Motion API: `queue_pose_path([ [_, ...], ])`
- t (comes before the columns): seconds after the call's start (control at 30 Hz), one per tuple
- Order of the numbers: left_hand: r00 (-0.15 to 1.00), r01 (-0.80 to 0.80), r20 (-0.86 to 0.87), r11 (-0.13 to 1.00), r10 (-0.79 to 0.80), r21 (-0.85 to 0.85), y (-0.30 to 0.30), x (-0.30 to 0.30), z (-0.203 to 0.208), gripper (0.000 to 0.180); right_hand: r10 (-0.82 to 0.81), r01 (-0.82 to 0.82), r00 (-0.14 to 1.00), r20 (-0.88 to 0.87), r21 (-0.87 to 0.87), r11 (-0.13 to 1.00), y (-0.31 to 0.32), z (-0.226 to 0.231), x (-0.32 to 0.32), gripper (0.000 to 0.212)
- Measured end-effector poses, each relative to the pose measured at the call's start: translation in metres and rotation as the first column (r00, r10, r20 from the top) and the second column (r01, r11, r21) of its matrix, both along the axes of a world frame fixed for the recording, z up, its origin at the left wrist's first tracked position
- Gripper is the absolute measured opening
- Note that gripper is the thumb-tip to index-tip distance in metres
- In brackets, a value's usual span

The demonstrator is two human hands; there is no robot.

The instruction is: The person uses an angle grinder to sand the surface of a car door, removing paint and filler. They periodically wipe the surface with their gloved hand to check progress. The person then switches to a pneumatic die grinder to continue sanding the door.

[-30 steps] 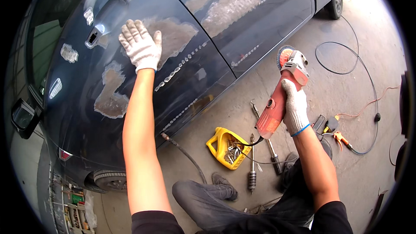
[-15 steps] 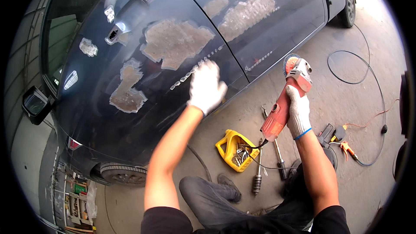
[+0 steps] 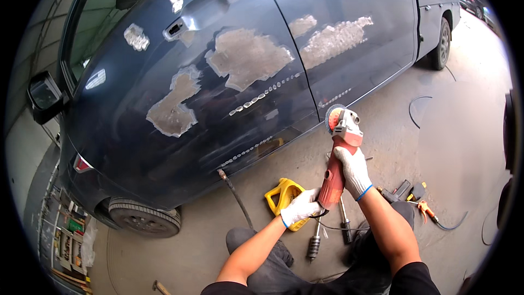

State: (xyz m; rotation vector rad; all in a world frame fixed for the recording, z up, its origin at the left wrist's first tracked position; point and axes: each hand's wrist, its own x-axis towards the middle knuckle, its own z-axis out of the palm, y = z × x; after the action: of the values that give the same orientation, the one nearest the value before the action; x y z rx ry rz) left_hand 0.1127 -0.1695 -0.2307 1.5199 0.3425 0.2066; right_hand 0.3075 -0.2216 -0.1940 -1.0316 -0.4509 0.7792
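Note:
My right hand [image 3: 356, 171], in a white knit glove with a blue cuff, is wrapped round the red body of an angle grinder [image 3: 339, 159]. The grinder's round abrasive disc [image 3: 331, 119] is at its upper end, in front of the car's lower sill. At the tool's rear end, by the cord, my gloved left hand [image 3: 301, 207] is closed on it; its fingertips are partly hidden. Beyond the grinder stands a dark blue car door [image 3: 251, 147] with bare, sanded patches [image 3: 245, 57] and rows of small bright grind marks [image 3: 265, 94].
A yellow cut-open jug [image 3: 283, 188] stands behind my left hand. A slide hammer [image 3: 315, 243] and a black-handled tool [image 3: 346, 229] lie near my knees. An orange air blow gun [image 3: 427, 210] with a hose lies at right. A hose [image 3: 237, 196] leans against the sill.
My left hand has come down from the door panel to the grinder's rear end. My right hand has lowered the grinder and shifted it left. The view has turned, too.

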Motion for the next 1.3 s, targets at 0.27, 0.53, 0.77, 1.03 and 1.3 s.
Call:
queue_pose_path([
  [0.27, 0.972, 0.187, -0.141, 0.982, -0.188, -0.022, 0.006, -0.019, -0.003, 0.065, 0.111, -0.102, 0.989, 0.099, -0.091, 0.991, -0.001, -0.005, -0.022, 0.039],
  [0.53, 0.982, 0.141, -0.119, 0.989, -0.147, -0.053, 0.004, -0.043, -0.014, 0.063, 0.169, -0.17, 0.985, -0.015, -0.058, 0.984, 0.002, -0.001, -0.047, 0.04],
  [0.77, 0.986, -0.14, 0.09, 0.99, 0.142, -0.028, -0.013, -0.038, -0.043, 0.058, 0.233, 0.019, 0.848, 0.476, -0.467, 0.884, -0.021, 0.045, -0.042, 0.036],
  [1.03, 0.948, -0.096, 0.275, 0.967, 0.161, -0.235, -0.025, -0.02, 0.029, 0.062, 0.298, -0.266, 0.949, -0.102, 0.248, 0.932, -0.027, 0.041, -0.055, 0.066],
  [1.3, 0.995, 0.01, 0.104, 1.0, -0.008, -0.018, -0.02, -0.004, 0.012, 0.039, -0.057, 0.053, 0.998, 0.006, 0.289, 0.956, -0.027, 0.048, -0.017, 0.05],
])
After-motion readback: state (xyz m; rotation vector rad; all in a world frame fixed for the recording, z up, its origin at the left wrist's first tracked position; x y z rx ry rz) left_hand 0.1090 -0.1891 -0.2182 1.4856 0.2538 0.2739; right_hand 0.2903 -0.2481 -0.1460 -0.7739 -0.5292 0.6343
